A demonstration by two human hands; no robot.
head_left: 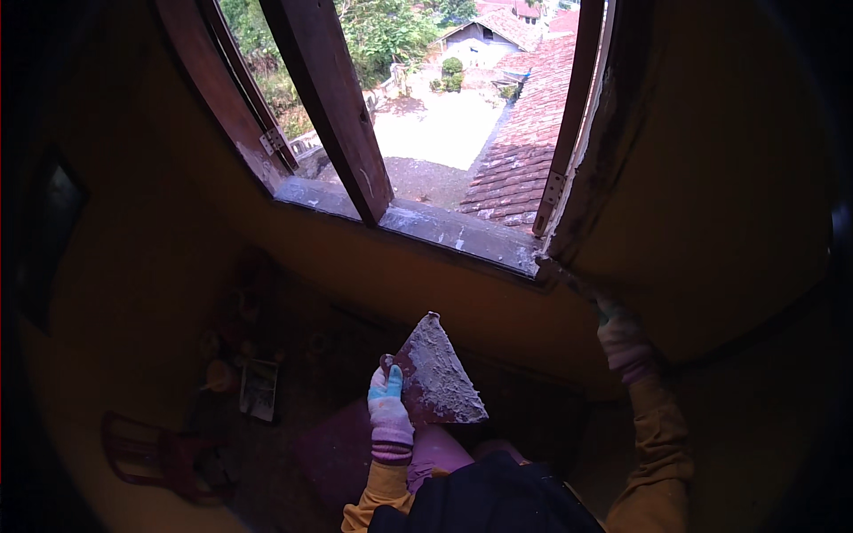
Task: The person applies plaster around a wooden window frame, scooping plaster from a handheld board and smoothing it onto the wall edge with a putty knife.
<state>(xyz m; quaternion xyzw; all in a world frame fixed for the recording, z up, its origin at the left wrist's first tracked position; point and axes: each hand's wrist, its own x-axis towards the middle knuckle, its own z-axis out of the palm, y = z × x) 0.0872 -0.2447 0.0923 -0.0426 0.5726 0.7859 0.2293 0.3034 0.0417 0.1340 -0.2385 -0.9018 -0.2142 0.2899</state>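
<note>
My left hand (389, 409), in a white glove with light-blue fingers, grips a dark red, roughly triangular board (410, 377) by its left edge, thumb on top. Grey plaster (440, 373) lies in a rough layer over much of that board. Reaching forward at the right, my gloved right hand (620, 339) is closed round a slim trowel-like tool (577, 282). Its tip meets the wall at the lower right corner of the wooden window frame (582, 133). Shadow hides the tool's handle and exact shape.
Whitish smears mark the window sill (444, 233); a dark wooden post (329, 107) divides the opening. Below at the left, a red plastic chair (155, 457) stands on the dark floor near a flat pale-edged item (259, 391). A tiled roof (524, 147) shows outside.
</note>
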